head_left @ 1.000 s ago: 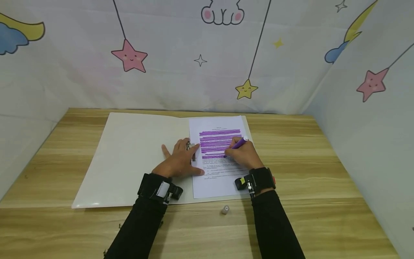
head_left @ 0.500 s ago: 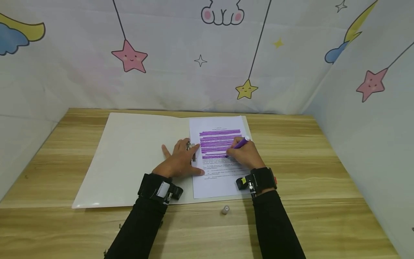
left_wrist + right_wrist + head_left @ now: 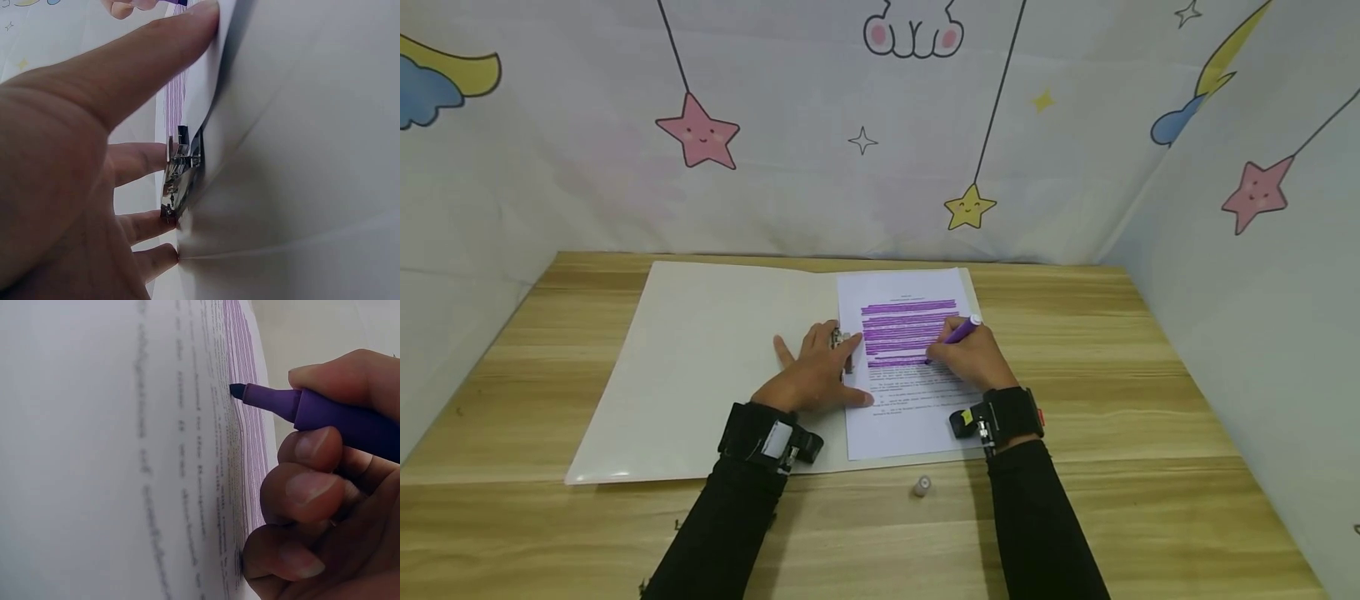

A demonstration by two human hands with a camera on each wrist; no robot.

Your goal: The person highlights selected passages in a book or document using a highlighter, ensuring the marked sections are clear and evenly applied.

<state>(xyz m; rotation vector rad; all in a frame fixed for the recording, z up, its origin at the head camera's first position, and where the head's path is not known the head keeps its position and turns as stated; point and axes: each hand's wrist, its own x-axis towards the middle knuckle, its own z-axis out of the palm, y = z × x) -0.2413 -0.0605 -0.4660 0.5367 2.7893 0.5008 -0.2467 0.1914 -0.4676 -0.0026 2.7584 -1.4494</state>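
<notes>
Left hand (image 3: 817,372) flat, fingers spread; right hand (image 3: 972,358) curled, pinching.

Printed lines on the sheet (image 3: 901,392) are too small to read from the head camera, and the right wrist view blurs them toward its left edge. The right hand (image 3: 972,360) covers the sheet's right edge and much of the purple marker (image 3: 953,336), whose tail is cut off by the right wrist picture's edge. The left hand (image 3: 817,375) hides part of the metal clip (image 3: 181,172). The small cap (image 3: 922,485) near the desk's (image 3: 1150,400) front edge is too small to make out.
</notes>
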